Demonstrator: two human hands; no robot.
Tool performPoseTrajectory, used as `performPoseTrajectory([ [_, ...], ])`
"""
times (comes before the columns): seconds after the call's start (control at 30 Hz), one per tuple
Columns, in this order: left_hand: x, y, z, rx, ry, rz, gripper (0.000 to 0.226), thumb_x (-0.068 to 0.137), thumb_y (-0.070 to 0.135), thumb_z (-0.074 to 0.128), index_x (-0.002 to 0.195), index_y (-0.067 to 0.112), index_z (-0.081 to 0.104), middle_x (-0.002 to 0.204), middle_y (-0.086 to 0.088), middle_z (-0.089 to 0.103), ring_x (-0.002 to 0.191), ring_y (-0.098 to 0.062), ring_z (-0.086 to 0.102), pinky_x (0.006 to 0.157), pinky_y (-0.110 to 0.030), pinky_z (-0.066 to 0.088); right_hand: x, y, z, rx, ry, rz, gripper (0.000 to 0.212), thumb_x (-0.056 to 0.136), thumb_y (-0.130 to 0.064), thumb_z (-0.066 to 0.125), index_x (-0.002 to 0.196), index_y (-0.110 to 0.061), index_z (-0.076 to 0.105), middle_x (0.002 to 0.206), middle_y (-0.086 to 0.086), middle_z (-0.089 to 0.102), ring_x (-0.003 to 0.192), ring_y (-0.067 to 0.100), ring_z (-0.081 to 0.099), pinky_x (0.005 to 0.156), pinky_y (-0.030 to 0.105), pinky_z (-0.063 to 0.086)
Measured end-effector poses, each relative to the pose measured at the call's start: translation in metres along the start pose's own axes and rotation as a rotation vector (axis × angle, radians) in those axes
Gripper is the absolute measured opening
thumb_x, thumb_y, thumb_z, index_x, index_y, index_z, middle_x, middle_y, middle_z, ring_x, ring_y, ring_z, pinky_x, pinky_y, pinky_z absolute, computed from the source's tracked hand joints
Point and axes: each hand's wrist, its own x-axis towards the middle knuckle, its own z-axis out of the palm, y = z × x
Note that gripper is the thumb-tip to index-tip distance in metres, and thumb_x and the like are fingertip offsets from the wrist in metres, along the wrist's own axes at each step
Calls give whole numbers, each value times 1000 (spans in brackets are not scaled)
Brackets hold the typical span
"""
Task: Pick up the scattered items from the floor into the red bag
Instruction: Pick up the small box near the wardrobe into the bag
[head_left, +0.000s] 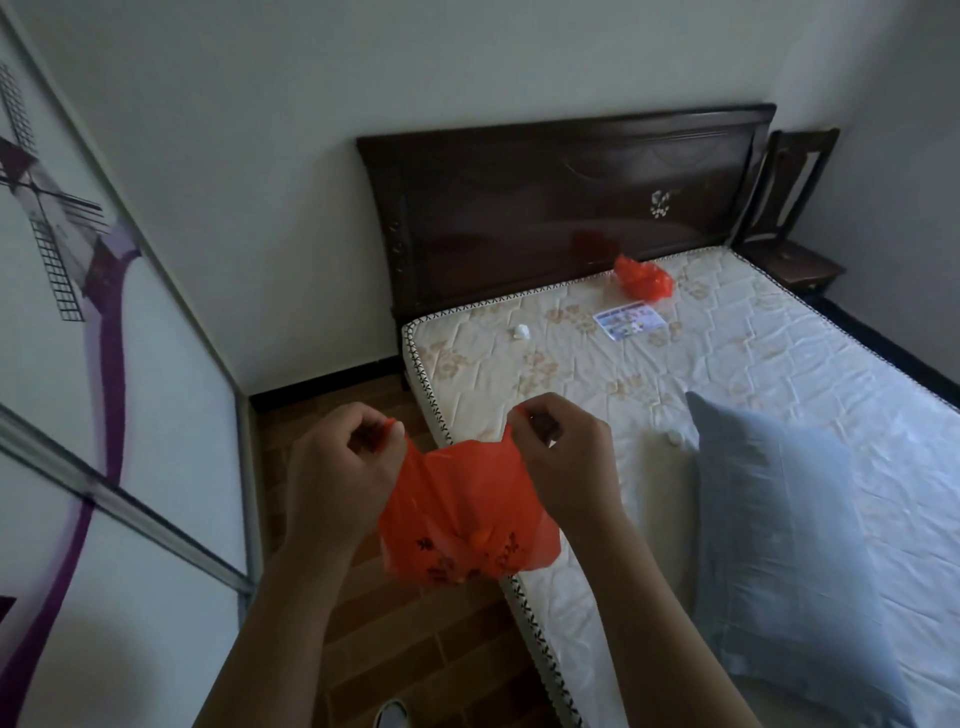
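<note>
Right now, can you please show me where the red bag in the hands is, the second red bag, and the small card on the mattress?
red bag (467, 514), head view, middle of its hanging body.
second red bag (643, 278), head view, its crumpled centre.
card (629, 321), head view, its printed face.

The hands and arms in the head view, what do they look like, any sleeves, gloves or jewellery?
Both forearms are bare up to the frame's bottom edge, with no sleeves in view. The left hand and right hand wear no gloves, and no rings, watch or bracelets show. No markings are visible.
</note>
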Motion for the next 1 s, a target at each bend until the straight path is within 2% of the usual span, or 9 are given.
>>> performPoseTrajectory([
  [0.13,40,-35,-18,-32,1,4,11,95,19,72,85,21,67,75,9,67,73,-7,66,67,-40,61,30,-26,42,-18,8,0,9,94,-16,74,86,-21,75,70,-15,68,68,6,65,62,15,48],
  [0.3,83,-87,-42,-67,23,-25,12,97,28,68,86,23,65,75,9,66,72,-10,66,67,-44,61,61,-60,90,-50,1,-49,7,94,-18,74,88,-21,76,71,-15,68,68,5,65,62,16,48],
  [0.47,110,-116,-67,-88,86,-62,12,97,19,71,87,21,65,73,5,66,70,-13,66,66,-45,61,96,-90,131,-73,-30,-119,8,94,-18,74,87,-20,75,69,-14,67,65,5,65,59,12,46],
  [0.73,157,-165,-100,-70,190,-79,8,96,19,73,97,23,66,83,7,67,80,-1,65,71,-20,52,159,-113,217,-68,-127,-198,7,94,-20,74,86,-21,75,69,-12,67,64,3,63,57,13,44],
  [0.87,187,-198,-103,-42,212,-132,5,95,17,73,96,20,69,85,7,70,84,0,67,75,-17,51,197,-112,269,-44,-198,-207,8,94,-26,73,87,-22,75,67,-10,66,60,6,61,55,27,47],
  [1.0,226,-232,-95,-5,238,-195,6,95,17,73,93,22,70,84,12,70,82,1,67,75,-17,53,246,-101,324,-29,-270,-210,9,94,-27,72,86,-22,74,70,-8,68,64,9,64,58,31,51],
])
